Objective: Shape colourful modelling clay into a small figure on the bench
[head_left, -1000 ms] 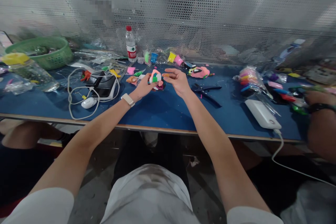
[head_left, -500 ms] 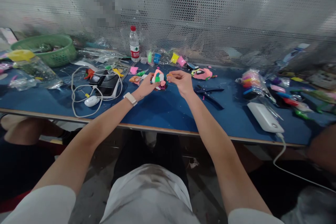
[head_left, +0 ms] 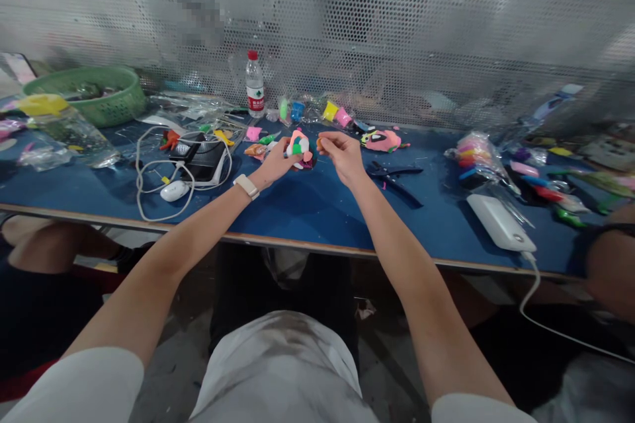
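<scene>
My left hand [head_left: 278, 162] is closed around a small clay figure [head_left: 300, 147] in pink, white, green and dark colours, held above the blue table. Close to its right side, my right hand [head_left: 343, 153] pinches a small orange piece of clay [head_left: 320, 143] between thumb and fingertips. A narrow gap shows between the orange piece and the figure. To the right of my right hand lies a pink clay figure [head_left: 384, 140] with yellow and black parts. Dark pliers [head_left: 397, 182] rest just in front of it.
Behind my hands stand a water bottle [head_left: 254, 86] and several clay packets [head_left: 331, 111]. A looped white cable [head_left: 139, 185] and black device [head_left: 206, 155] lie left, near a green basket [head_left: 114, 106]. At right are a white power bank [head_left: 500, 221] and bagged clay [head_left: 475, 152].
My right hand has shifted very slightly, with the orange piece still pinched. The left hand keeps its hold on the clay figure. At the right edge, another person's arm has moved.
</scene>
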{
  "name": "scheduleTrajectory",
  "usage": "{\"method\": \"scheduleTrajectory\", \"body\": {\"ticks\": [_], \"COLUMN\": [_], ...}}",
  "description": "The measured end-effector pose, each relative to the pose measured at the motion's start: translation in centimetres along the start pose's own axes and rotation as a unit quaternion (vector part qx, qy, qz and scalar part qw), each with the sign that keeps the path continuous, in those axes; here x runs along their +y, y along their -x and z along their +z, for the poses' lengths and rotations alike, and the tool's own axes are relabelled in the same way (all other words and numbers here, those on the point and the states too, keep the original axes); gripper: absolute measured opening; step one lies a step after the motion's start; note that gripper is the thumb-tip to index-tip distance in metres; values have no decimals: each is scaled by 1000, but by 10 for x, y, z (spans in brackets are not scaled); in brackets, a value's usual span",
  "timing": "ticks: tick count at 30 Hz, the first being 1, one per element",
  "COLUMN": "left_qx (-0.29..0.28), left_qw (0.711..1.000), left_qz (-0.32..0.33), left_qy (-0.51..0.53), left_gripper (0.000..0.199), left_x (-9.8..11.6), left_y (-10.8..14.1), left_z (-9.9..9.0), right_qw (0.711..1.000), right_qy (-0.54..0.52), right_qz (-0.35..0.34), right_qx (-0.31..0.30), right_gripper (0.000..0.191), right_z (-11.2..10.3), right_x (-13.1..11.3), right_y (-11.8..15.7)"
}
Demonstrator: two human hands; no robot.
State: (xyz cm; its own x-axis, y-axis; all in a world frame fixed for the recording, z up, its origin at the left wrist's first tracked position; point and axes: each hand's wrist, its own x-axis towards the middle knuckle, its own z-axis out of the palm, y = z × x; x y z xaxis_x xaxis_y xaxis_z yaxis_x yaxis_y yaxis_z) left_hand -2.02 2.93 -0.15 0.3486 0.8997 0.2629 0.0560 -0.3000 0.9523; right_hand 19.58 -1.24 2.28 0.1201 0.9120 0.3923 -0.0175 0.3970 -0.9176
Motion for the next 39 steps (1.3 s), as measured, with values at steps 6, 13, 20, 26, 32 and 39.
{"method": "scheduleTrajectory", "body": {"ticks": [6, 13, 20, 26, 32, 39], "left_qx": [7, -13, -34, -28, -29, -43], "left_qw": [1000, 996, 990, 992, 993, 994], "left_qz": [-9, -46, -57, -61, -62, -57], "left_qy": [-3, 79, 126, 107, 93, 86], "left_gripper": [34, 25, 16, 21, 18, 19], "left_x": [2, 7, 11, 7, 4, 5], "left_y": [2, 4, 6, 5, 4, 5], "left_z": [1, 4, 3, 4, 4, 6], "right_qw": [1000, 992, 974, 976, 974, 972], "right_qy": [10, 101, 191, 171, 179, 200], "right_qz": [8, -66, -97, -86, -83, -82], "right_qx": [-18, -39, -69, -105, -111, -91], "right_gripper": [55, 54, 38, 44, 39, 28], "right_z": [0, -1, 3, 4, 6, 6], "right_x": [5, 6, 0, -5, -4, -2], "right_y": [-1, 1, 10, 12, 13, 14]}}
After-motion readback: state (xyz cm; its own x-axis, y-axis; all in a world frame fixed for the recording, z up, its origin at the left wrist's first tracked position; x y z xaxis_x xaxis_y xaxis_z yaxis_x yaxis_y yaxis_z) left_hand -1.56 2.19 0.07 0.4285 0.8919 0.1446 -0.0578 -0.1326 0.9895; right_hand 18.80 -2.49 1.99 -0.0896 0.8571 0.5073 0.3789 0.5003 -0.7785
